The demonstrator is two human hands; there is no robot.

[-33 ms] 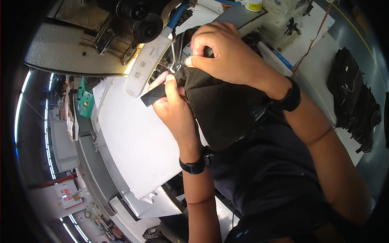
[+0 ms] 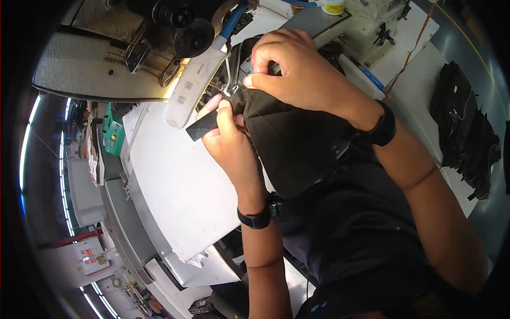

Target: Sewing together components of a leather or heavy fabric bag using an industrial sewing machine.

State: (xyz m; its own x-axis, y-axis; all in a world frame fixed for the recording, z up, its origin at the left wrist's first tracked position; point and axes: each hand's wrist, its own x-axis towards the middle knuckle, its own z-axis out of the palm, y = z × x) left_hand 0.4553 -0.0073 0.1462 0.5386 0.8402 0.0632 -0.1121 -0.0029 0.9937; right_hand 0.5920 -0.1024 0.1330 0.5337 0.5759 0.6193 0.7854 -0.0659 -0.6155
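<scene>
A dark olive-brown fabric piece (image 2: 297, 143) with a metal zipper (image 2: 237, 66) along its upper left edge hangs between my hands and over my lap. My left hand (image 2: 226, 130) pinches its edge close to the zipper's lower end, thumb on top. A short dark strip (image 2: 202, 126) juts out leftward from under the left fingers; how it is fastened is hidden. My right hand (image 2: 284, 66) is closed on the fabric just right of the zipper, thumb against the forefinger. Directly left of the zipper is the sewing machine's needle area, partly covered by my fingers.
The sewing machine head (image 2: 101, 64) and its pale lamp arm (image 2: 194, 85) stand close on the left. A white tabletop (image 2: 175, 181) spreads below them. More dark fabric pieces (image 2: 462, 127) lie at the right. A blue pen-like tool (image 2: 370, 77) and a yellow-labelled container (image 2: 333, 7) sit farther back.
</scene>
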